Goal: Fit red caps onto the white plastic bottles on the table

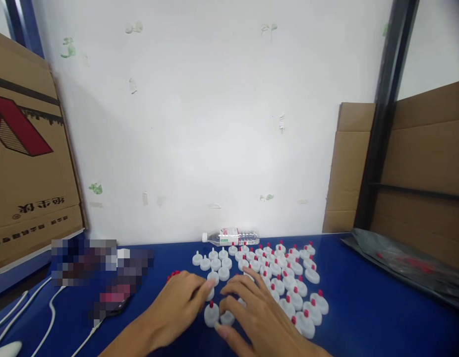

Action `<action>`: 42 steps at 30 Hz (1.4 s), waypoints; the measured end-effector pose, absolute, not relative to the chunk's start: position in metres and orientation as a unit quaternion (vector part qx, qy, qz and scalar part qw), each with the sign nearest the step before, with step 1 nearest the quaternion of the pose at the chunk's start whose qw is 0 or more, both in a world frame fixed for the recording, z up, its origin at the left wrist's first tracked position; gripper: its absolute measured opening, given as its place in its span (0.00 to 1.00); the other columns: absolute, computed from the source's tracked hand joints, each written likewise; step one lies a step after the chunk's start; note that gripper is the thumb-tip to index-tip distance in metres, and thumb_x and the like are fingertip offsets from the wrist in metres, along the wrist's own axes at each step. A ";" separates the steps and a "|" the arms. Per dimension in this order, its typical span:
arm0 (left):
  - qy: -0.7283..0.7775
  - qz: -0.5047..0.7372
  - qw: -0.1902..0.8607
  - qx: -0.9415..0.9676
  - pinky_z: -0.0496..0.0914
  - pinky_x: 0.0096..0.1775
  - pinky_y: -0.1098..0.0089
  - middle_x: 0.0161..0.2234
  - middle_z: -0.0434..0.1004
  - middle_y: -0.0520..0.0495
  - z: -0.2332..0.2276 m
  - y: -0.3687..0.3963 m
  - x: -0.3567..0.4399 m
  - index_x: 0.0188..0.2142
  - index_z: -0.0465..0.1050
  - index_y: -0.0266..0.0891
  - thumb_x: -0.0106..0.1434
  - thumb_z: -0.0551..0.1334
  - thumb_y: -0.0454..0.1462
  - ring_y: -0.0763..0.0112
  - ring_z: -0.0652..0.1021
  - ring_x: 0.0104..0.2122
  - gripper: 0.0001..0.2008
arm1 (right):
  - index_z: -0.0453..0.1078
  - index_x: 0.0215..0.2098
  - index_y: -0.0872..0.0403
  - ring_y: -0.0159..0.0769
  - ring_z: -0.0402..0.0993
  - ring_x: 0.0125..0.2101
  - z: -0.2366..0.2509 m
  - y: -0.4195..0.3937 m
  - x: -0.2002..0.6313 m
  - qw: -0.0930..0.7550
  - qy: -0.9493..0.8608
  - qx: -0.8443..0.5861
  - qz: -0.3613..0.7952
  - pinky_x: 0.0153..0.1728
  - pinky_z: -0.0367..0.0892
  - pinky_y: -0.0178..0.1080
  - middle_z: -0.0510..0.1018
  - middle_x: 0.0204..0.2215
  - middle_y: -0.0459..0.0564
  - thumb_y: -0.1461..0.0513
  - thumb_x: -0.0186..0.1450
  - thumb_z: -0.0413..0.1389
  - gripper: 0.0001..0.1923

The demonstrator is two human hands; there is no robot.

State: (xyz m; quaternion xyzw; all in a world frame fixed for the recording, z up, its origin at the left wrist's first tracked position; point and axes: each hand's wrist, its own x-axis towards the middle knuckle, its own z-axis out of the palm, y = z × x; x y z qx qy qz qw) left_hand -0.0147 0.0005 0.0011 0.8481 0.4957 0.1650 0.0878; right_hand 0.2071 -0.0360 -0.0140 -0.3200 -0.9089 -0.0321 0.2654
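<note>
Many white spout caps [277, 285] stand on the blue table, most with small red tips on their nozzles. Several at the back left [205, 263] have bare white nozzles. My right hand [257, 310] reaches over the front of the group, its thumb and index finger around a white cap [227, 318]; its other fingers are spread above nearby caps. My left hand [179, 302] is at the group's left edge, fingers curled, thumb by another white cap [210, 294]; its fingertips are mostly hidden. A small heap of red tips [173, 274] shows behind it. One red-tipped cap [211, 315] stands between my hands.
A clear plastic bottle [239, 237] lies against the white wall. Left are a blurred phone-like object [118, 292], white cables [53, 317] and a large cardboard box [32, 148]. A dark plastic bag [408, 263] and cardboard sheets [350, 168] are on the right.
</note>
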 end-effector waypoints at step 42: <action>0.611 0.108 -0.119 0.775 0.66 0.45 0.59 0.41 0.79 0.40 -0.017 0.044 -0.059 0.39 0.79 0.38 0.69 0.59 0.35 0.51 0.74 0.45 0.09 | 0.69 0.59 0.51 0.51 0.62 0.66 -0.030 -0.013 0.223 0.220 -0.884 -0.383 -0.155 0.65 0.58 0.60 0.70 0.64 0.56 0.55 0.74 0.53 0.18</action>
